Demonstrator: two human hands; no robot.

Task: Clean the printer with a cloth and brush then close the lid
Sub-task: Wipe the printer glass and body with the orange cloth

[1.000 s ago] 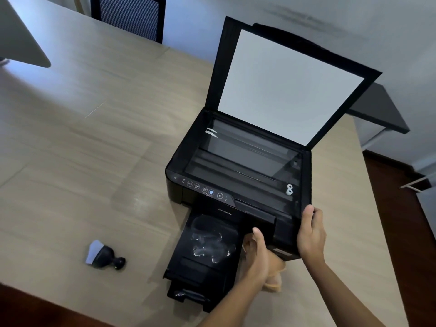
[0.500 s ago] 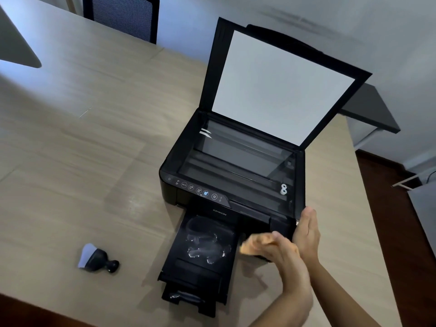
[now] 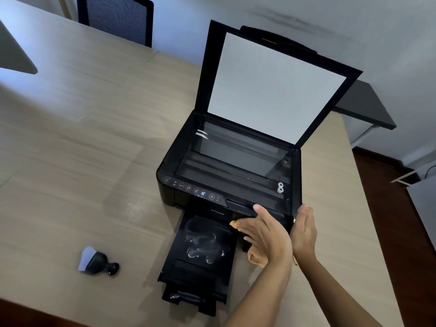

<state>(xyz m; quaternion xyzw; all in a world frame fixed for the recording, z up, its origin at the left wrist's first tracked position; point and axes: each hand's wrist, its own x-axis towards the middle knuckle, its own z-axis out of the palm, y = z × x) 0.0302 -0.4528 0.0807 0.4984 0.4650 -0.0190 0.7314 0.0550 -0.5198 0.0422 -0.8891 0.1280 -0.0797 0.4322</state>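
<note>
A black printer [image 3: 179,159] stands on the wooden table [image 3: 82,149] with its scanner lid [image 3: 276,86] raised and white inside. Its output tray [image 3: 200,251] is pulled out toward me and shows smudges. My left hand [image 3: 264,234] presses an orange cloth [image 3: 256,259] flat against the printer's front right face; most of the cloth is hidden under the palm. My right hand [image 3: 304,232] rests against the printer's front right corner, fingers straight. A small black brush [image 3: 96,261] with pale bristles lies on the table to the left.
A dark mesh chair [image 3: 118,17] stands at the table's far side. A grey monitor corner [image 3: 14,53] hangs at the far left. The table's right edge [image 3: 368,208] drops to a dark wood floor, with a grey desk [image 3: 363,102] behind.
My left hand has slid the cloth up and leftward across the printer's front. My right hand stayed at the corner. The view shifted slightly.
</note>
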